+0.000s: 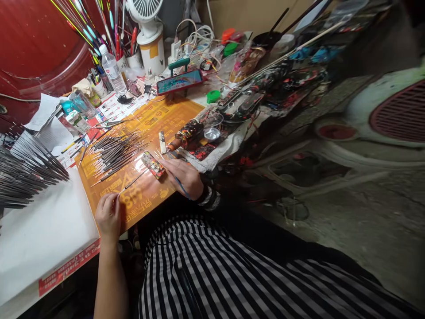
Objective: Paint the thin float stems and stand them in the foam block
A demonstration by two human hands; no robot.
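My left hand (109, 215) is closed at the near edge of the orange table mat, pinching the pale end of a thin dark float stick (133, 180). The stick slants up and right toward a paint-stained block (153, 165). Beside that block my right hand (186, 177) is closed on a thin paintbrush with a blue handle (181, 187); its tip is hard to make out. A pile of similar dark float sticks (114, 150) lies on the mat (146, 208) beyond my left hand.
Many more dark sticks stand at left in a white foam block (49, 239). A phone (179, 83) on a stand, a water bottle (111, 66) and a white fan (144, 11) line the back. Paint-smeared jars and a small metal cup (213, 134) crowd the right.
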